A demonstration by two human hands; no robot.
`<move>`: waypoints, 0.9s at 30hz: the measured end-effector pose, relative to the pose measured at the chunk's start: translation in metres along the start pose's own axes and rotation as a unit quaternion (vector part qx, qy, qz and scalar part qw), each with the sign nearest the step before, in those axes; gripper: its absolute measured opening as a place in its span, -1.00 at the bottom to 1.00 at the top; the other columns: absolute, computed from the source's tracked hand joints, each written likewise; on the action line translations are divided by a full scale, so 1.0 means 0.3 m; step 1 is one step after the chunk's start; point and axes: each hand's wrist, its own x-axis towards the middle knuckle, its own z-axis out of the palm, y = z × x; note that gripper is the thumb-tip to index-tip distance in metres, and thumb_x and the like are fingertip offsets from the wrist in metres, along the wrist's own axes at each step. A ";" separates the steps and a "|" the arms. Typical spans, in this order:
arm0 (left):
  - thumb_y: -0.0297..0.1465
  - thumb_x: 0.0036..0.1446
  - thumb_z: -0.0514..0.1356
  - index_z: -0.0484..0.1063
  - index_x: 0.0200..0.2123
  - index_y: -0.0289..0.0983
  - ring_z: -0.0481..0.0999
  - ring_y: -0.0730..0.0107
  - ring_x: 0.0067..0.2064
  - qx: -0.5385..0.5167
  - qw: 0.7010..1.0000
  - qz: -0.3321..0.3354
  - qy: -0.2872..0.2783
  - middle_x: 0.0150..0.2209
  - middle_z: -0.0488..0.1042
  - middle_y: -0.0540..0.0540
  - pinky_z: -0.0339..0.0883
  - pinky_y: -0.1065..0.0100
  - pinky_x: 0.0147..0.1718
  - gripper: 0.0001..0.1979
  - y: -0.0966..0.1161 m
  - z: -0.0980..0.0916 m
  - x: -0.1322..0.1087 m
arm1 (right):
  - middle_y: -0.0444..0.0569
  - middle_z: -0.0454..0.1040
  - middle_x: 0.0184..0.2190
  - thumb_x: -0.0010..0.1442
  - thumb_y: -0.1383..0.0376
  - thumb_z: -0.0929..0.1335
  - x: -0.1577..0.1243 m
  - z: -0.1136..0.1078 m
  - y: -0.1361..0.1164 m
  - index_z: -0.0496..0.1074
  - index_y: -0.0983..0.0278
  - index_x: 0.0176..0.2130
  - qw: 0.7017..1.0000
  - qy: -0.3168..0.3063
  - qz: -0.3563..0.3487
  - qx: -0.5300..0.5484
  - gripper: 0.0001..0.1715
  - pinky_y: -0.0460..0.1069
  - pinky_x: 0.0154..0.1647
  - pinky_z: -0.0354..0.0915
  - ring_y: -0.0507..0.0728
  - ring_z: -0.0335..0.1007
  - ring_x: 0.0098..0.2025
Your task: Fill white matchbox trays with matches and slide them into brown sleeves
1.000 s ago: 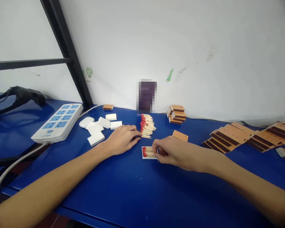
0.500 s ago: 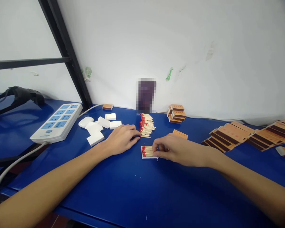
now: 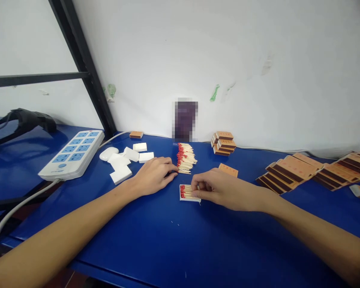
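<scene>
A white matchbox tray [image 3: 190,200] lies on the blue table with red-tipped matches [image 3: 185,191] laid side by side in it. My right hand [image 3: 211,187] is over the tray's right end, thumb and fingertips pinched on matches there; the fingers hide that end. Palm down on the table rests my left hand [image 3: 156,175], fingers loosely stretched and holding nothing. Its fingertips are beside the lower left edge of a heap of loose matches [image 3: 186,159], heads pointing left. Behind my right hand lies an orange matchbox sleeve [image 3: 228,170], partly covered by the hand.
White trays [image 3: 121,174] lie in a group at left, near a power strip [image 3: 72,155] with its cable. A small stack of matchboxes [image 3: 223,144] stands by the wall. Rows of flat orange sleeves [image 3: 292,168] spread to the right. One matchbox [image 3: 136,135] sits at the back left.
My right fingertips have shifted very slightly to the left over the matches in the tray. My left hand stays in place.
</scene>
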 end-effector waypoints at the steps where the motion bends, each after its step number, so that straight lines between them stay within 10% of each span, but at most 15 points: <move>1: -0.35 0.28 0.03 0.49 -0.11 -0.24 0.43 0.37 -0.27 -0.002 1.000 0.001 -0.001 -0.29 0.44 -0.07 0.29 0.33 -0.29 -0.74 0.001 -0.001 0.000 | -0.16 0.39 -0.52 0.25 0.19 0.24 0.000 -0.001 -0.001 0.38 0.24 -0.39 1.000 0.001 -0.001 0.001 -0.75 -0.09 -0.49 0.11 -0.01 0.22 -0.50; 14: -0.28 0.29 0.05 0.48 -0.22 -0.25 0.42 0.39 -0.28 -0.023 1.000 -0.004 0.005 -0.29 0.44 -0.05 0.27 0.33 -0.28 -0.75 0.002 0.000 0.003 | -0.18 0.30 -0.58 0.25 0.14 0.23 0.006 0.006 0.001 0.37 0.26 -0.42 1.000 -0.007 -0.009 0.002 -0.68 -0.09 -0.53 0.04 -0.02 0.12 -0.55; 27: -0.31 0.31 -0.02 0.31 -0.25 -0.25 0.37 0.39 -0.30 -0.076 0.996 0.012 -0.054 -0.31 0.41 -0.01 0.21 0.34 -0.31 -0.82 0.005 -0.013 -0.001 | -0.14 0.39 -0.49 0.25 0.19 0.26 0.058 0.018 0.062 0.44 0.25 -0.23 0.990 0.111 0.005 -0.090 -0.77 -0.08 -0.46 0.09 0.02 0.22 -0.47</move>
